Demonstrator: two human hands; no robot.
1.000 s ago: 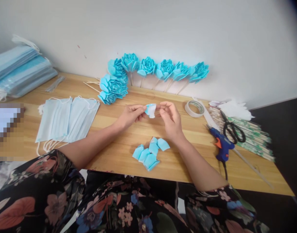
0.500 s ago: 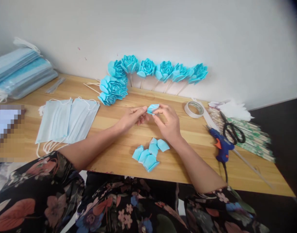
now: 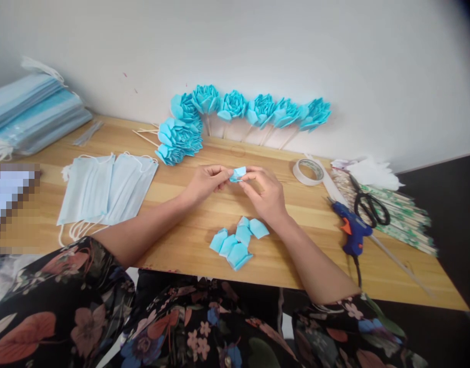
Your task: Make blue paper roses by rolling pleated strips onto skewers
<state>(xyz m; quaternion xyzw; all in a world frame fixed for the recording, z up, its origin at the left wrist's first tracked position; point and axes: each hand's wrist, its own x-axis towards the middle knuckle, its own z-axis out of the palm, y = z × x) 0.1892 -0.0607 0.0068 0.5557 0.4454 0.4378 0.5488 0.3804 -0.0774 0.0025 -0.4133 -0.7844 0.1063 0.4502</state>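
Note:
A small folded blue piece [image 3: 238,174] is held between both hands above the middle of the wooden table [image 3: 173,204]. My left hand [image 3: 206,185] pinches its left edge between thumb and fingers. On its right side, the thumb and fingertips of my right hand [image 3: 266,194] grip it. Several similar folded blue pieces [image 3: 238,255] lie in a loose cluster nearer the front edge, below the hands.
Blue flowers [image 3: 233,105] on sticks stand along the wall. Flat masks [image 3: 91,186] and packed masks [image 3: 31,112] are at left. On the right lie a tape roll [image 3: 308,172], black scissors [image 3: 371,208], a blue glue gun [image 3: 353,232] and green-patterned sticks [image 3: 405,220].
The folded blue piece has shifted slightly left and turned between the fingers. My left hand's fingers have drawn in closer under the thumb.

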